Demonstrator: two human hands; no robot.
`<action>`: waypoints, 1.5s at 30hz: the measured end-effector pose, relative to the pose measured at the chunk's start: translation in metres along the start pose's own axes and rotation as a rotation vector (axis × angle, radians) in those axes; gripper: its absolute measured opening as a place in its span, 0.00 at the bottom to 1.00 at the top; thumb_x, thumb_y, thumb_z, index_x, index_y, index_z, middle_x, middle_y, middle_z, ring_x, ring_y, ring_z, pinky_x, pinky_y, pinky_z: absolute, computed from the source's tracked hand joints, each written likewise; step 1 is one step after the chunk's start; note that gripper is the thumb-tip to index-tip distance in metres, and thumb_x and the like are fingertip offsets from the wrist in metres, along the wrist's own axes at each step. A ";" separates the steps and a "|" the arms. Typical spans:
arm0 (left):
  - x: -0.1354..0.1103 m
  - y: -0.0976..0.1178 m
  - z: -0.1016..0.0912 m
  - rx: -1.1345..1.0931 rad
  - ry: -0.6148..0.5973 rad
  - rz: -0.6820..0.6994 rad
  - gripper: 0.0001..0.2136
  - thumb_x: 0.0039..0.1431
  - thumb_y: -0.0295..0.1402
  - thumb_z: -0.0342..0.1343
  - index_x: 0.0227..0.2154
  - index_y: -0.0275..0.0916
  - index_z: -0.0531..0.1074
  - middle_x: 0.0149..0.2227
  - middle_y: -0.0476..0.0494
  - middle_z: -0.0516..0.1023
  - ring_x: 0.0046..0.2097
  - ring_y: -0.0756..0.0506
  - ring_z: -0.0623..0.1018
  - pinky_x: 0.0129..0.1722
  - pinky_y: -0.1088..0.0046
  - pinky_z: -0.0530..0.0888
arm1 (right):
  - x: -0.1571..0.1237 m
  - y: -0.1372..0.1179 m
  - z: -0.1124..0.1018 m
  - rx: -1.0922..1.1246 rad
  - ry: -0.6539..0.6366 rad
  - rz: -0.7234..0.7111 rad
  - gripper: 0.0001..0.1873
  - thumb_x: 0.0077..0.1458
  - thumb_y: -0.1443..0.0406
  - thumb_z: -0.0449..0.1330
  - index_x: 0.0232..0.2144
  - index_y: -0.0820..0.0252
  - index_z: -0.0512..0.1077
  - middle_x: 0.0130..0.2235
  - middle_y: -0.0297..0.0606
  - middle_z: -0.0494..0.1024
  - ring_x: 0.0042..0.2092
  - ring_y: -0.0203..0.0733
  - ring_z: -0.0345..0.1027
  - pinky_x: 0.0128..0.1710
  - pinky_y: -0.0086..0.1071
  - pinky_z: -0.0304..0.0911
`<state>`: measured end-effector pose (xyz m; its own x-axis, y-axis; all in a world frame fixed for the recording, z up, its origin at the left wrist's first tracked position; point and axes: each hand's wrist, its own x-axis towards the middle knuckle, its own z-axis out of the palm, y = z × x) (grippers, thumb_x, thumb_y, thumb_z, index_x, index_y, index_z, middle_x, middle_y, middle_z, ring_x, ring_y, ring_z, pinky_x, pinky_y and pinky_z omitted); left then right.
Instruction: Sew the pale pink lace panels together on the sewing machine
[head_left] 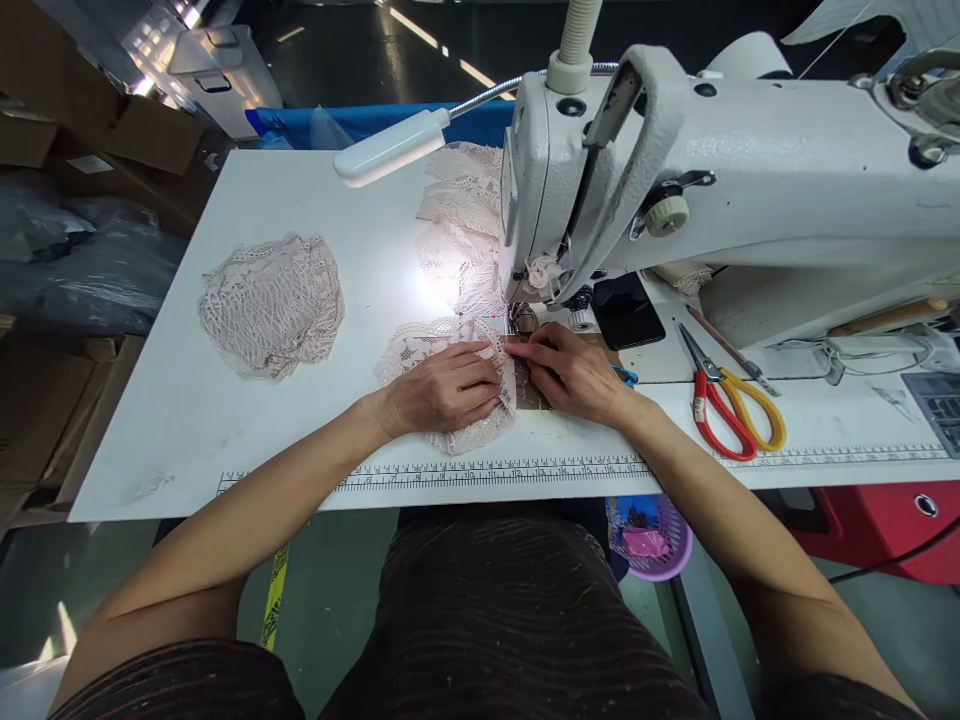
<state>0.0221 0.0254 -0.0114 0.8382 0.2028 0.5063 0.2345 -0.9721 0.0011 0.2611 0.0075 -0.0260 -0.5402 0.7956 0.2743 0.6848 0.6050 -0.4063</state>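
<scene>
Purple basket (670,568), 5 o'clock, holds pink scraps. Left hand (442,390) and right hand (574,375) press flat on lace (469,435); scissors (731,405) at 3 o'clock.

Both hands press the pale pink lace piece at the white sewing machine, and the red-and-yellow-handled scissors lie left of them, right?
No. The left hand and right hand do press the pale pink lace piece at the white sewing machine, but the red-and-yellow-handled scissors lie to their right, as the head view shows.
</scene>
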 end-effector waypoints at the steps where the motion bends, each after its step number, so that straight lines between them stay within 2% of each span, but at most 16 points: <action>1: -0.001 0.000 0.001 -0.007 -0.004 -0.011 0.07 0.64 0.28 0.55 0.32 0.37 0.77 0.36 0.47 0.82 0.39 0.50 0.81 0.58 0.61 0.77 | 0.000 0.000 0.000 -0.003 -0.006 0.003 0.21 0.65 0.66 0.49 0.57 0.54 0.71 0.48 0.47 0.71 0.48 0.46 0.67 0.42 0.39 0.68; 7: -0.002 -0.001 0.003 -0.067 -0.022 -0.054 0.07 0.64 0.28 0.55 0.31 0.39 0.76 0.35 0.48 0.82 0.40 0.50 0.81 0.57 0.60 0.77 | 0.003 -0.007 0.000 -0.110 -0.057 0.040 0.21 0.65 0.65 0.51 0.58 0.53 0.70 0.47 0.47 0.70 0.47 0.49 0.65 0.39 0.39 0.68; 11: -0.003 -0.002 0.003 -0.079 -0.019 -0.070 0.08 0.64 0.29 0.55 0.31 0.39 0.77 0.35 0.48 0.82 0.39 0.50 0.82 0.57 0.60 0.77 | 0.000 -0.005 -0.006 0.061 -0.020 0.030 0.23 0.65 0.67 0.49 0.60 0.54 0.68 0.46 0.46 0.70 0.46 0.46 0.67 0.44 0.41 0.70; 14: -0.002 -0.002 0.003 -0.074 -0.011 -0.075 0.07 0.64 0.29 0.55 0.31 0.39 0.77 0.35 0.48 0.82 0.40 0.50 0.82 0.56 0.61 0.77 | -0.004 -0.002 -0.010 0.172 0.004 -0.008 0.23 0.63 0.70 0.49 0.57 0.55 0.71 0.45 0.44 0.70 0.44 0.42 0.68 0.48 0.41 0.69; 19: -0.001 -0.001 0.002 -0.072 0.046 -0.050 0.05 0.63 0.28 0.56 0.33 0.38 0.76 0.35 0.49 0.82 0.38 0.51 0.81 0.56 0.62 0.77 | -0.007 -0.002 -0.010 0.117 -0.047 -0.082 0.20 0.61 0.69 0.52 0.51 0.54 0.77 0.46 0.45 0.69 0.47 0.44 0.67 0.48 0.41 0.69; 22: -0.001 -0.002 0.000 -0.073 0.049 -0.079 0.05 0.63 0.33 0.57 0.34 0.39 0.76 0.37 0.48 0.82 0.39 0.49 0.81 0.55 0.60 0.76 | -0.006 -0.003 -0.008 0.061 -0.038 -0.100 0.19 0.61 0.69 0.53 0.50 0.54 0.78 0.45 0.45 0.69 0.46 0.45 0.67 0.48 0.43 0.69; 24: 0.000 -0.006 -0.002 -0.045 0.045 -0.117 0.07 0.62 0.37 0.58 0.36 0.38 0.76 0.39 0.46 0.82 0.40 0.47 0.80 0.50 0.60 0.77 | -0.005 -0.005 -0.008 0.050 -0.032 -0.106 0.19 0.61 0.69 0.53 0.50 0.54 0.78 0.45 0.45 0.69 0.45 0.45 0.67 0.47 0.43 0.70; 28: -0.001 -0.013 -0.002 0.089 -0.043 -0.191 0.12 0.64 0.38 0.55 0.44 0.36 0.74 0.47 0.38 0.80 0.42 0.42 0.77 0.40 0.61 0.73 | -0.006 -0.007 -0.009 0.039 -0.030 -0.095 0.19 0.61 0.69 0.54 0.50 0.53 0.78 0.45 0.45 0.69 0.45 0.45 0.67 0.46 0.43 0.71; 31: -0.002 -0.014 0.001 0.145 -0.115 -0.205 0.14 0.66 0.39 0.52 0.47 0.35 0.72 0.50 0.35 0.78 0.42 0.40 0.75 0.40 0.60 0.71 | -0.006 -0.008 -0.010 0.031 -0.035 -0.083 0.19 0.62 0.69 0.54 0.50 0.52 0.78 0.45 0.45 0.69 0.45 0.45 0.67 0.47 0.43 0.71; 45: -0.003 -0.011 0.001 0.203 -0.185 -0.222 0.15 0.67 0.40 0.49 0.50 0.37 0.71 0.53 0.36 0.75 0.43 0.39 0.73 0.41 0.58 0.69 | -0.007 -0.008 -0.007 0.015 -0.030 -0.069 0.18 0.62 0.69 0.54 0.49 0.51 0.78 0.46 0.45 0.68 0.46 0.46 0.68 0.46 0.45 0.72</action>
<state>0.0177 0.0354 -0.0132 0.8263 0.4428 0.3480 0.4990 -0.8622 -0.0876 0.2634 -0.0027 -0.0184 -0.6006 0.7503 0.2763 0.6378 0.6580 -0.4004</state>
